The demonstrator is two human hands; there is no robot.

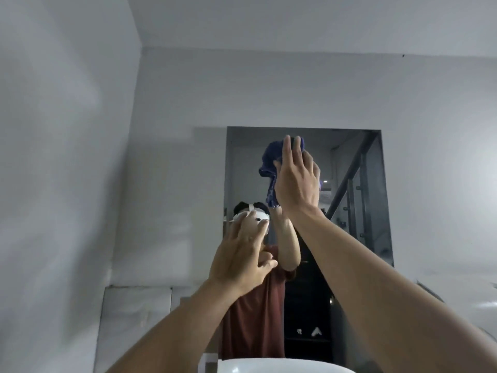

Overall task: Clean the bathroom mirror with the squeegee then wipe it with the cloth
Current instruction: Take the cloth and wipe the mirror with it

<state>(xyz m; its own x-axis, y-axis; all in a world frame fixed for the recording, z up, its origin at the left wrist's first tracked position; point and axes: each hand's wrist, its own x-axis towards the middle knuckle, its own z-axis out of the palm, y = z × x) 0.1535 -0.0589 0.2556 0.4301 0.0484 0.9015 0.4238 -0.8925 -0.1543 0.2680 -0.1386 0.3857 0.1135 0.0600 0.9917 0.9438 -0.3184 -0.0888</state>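
One mirror [349, 211] on pale wall [174, 157], above one white basin [269, 366] at bottom edge. Two hands raised, forearms covering lower glass. Right hand [295, 181] flat, fingers straight and together, pressing one blue cloth [269, 157] to mirror's upper part; cloth bunched, tail hanging below palm. Left hand [242, 262] lower, at mirror's left edge, fingers spread and loosely bent, holding nothing; contact with glass unclear. Reflection shows person in red shirt [252, 319] and stair railing [352, 170].

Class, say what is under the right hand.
A blue cloth, bunched under the right hand against the mirror, folds hanging out beside it. The glass beneath is hidden.
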